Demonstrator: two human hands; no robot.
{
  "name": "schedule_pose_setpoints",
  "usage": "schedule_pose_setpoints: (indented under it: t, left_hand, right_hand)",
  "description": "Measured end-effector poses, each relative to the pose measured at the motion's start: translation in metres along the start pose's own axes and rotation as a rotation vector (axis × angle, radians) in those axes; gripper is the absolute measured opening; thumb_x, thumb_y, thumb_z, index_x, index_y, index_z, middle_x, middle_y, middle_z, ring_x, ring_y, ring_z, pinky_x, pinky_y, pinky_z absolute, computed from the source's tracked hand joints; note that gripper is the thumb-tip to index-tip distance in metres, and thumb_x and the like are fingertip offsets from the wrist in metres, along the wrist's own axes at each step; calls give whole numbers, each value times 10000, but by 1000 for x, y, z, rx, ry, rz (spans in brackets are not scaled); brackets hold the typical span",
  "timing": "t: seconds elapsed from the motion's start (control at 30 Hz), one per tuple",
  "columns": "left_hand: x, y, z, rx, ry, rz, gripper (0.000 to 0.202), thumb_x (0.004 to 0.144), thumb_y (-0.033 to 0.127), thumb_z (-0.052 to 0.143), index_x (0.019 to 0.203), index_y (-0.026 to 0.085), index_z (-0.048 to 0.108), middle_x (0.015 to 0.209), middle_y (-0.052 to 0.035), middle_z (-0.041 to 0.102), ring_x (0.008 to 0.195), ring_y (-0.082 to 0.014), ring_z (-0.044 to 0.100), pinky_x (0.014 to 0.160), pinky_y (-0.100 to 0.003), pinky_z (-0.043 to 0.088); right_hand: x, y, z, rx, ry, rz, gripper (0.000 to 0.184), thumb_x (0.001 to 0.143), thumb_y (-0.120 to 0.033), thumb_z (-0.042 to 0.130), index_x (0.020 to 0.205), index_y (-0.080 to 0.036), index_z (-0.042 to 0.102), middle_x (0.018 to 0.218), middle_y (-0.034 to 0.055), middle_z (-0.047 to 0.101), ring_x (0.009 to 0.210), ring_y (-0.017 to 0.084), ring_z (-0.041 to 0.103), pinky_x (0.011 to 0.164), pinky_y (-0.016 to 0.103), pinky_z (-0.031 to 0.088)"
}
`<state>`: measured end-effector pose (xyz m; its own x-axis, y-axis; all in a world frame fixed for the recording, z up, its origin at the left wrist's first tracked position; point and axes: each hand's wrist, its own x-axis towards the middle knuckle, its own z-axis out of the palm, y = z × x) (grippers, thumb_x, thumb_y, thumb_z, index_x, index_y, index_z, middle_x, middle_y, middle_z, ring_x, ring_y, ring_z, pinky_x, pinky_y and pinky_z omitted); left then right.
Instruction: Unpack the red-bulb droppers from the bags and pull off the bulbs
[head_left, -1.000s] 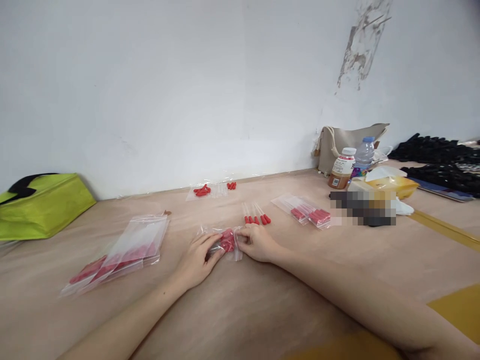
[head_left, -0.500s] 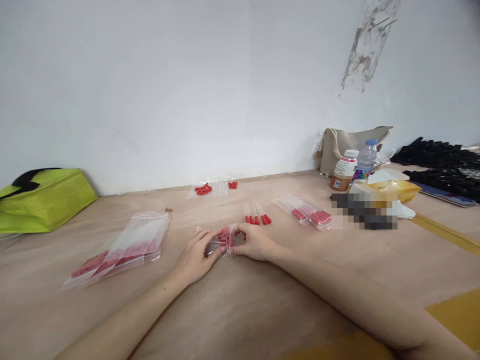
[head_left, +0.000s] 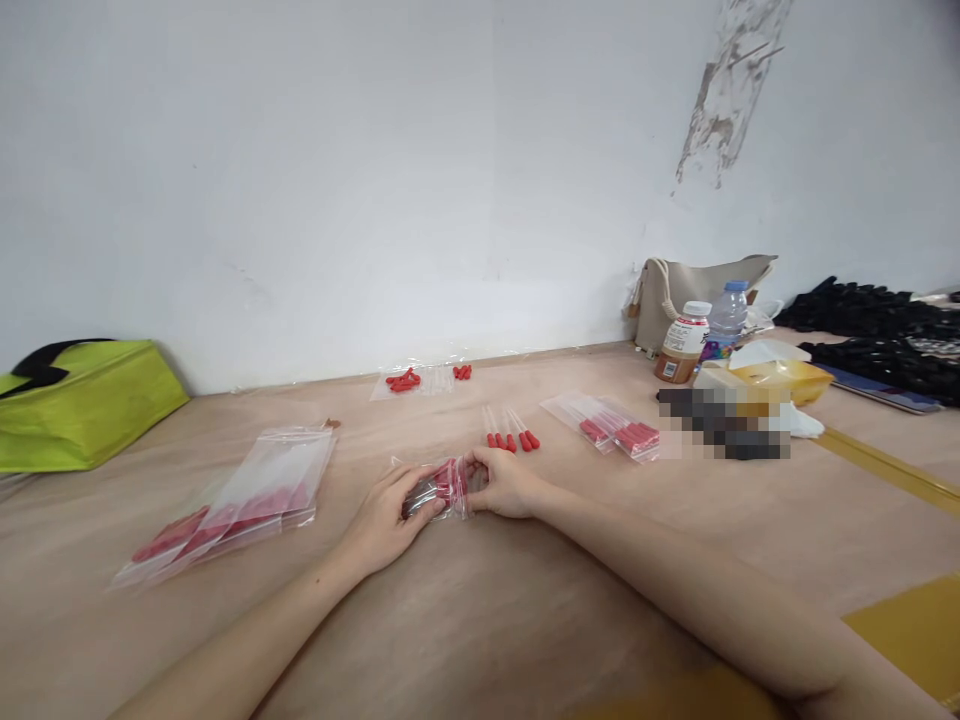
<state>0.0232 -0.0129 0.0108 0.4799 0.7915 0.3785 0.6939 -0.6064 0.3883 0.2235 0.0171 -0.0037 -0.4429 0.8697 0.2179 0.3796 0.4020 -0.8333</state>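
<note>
Plastic bag [head_left: 426, 493] of red bulbs [head_left: 448, 475], pinched by left hand [head_left: 386, 512] and right hand [head_left: 508, 485]; likely sealing, probably needs even pressing next.

We can make out no word, brand or number for certain. On the white-capped drink bottle [head_left: 678, 356] we see a pale label [head_left: 684, 334] with print too small to read, and a barcode-like patch [head_left: 670, 370] lower down. The colourful label [head_left: 718, 349] on the blue-capped clear bottle [head_left: 729, 314] we find partly hidden and unreadable.
</note>
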Motion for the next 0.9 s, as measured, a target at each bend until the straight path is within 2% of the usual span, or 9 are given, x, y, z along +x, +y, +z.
schedule_pose_setpoints:
  t: [0.1, 0.2, 0.37, 0.53, 0.77, 0.9]
  left_hand:
    - [0, -3, 0, -2, -12, -8, 359, 838, 413, 472, 1147, 232, 509, 1108, -51, 579, 1008, -209, 535, 872, -355, 425]
    - [-2, -9, -1, 10, -35, -30, 405, 825, 444, 478, 1159, 216, 500, 1145, -61, 568, 1035, -219, 530, 883, -362, 429]
    - [-5, -13, -2, 40, -92, -50, 471, 840, 459, 440, 1242, 213, 443, 1253, -59, 511, 1133, -225, 478, 958, -380, 388]
    - [-5, -10, -3, 62, -108, -26, 463, 850, 452, 423, 1255, 228, 434, 1277, -40, 494, 1164, -215, 455, 986, -376, 365]
    - [-4, -8, -2, 84, -96, -52, 473, 842, 468, 427, 1238, 210, 449, 1257, -48, 513, 1140, -212, 478, 961, -366, 392]
    - [-5, -8, -2, 94, -114, -78, 490, 843, 475, 417, 1246, 198, 445, 1275, -57, 497, 1166, -213, 452, 985, -378, 369]
  right_hand:
    - [-3, -6, -2, -60, 6, -39, 291, 561, -241, 704, 812, -162, 580, 774, -9, 611, 668, 96, 525, 573, 195, 394]
    - [-7, -10, -1, -71, 37, -78, 304, 568, -217, 687, 835, -164, 552, 766, -14, 604, 650, 87, 519, 553, 185, 392]
    - [-8, -11, -1, -101, 12, -97, 229, 592, -150, 623, 804, -168, 538, 695, -33, 582, 582, 70, 492, 505, 170, 364]
    - [-7, -9, -7, -163, 8, -120, 265, 581, -236, 675, 791, -161, 533, 710, -20, 578, 605, 81, 498, 523, 180, 372]
    - [-5, -1, -3, 17, 4, -47, 259, 563, -207, 686, 776, -163, 546, 660, -30, 570, 594, 79, 518, 523, 180, 407]
    - [-7, 1, -9, 156, 20, 7, 251, 549, -169, 685, 764, -159, 554, 676, -23, 590, 603, 82, 541, 543, 190, 431]
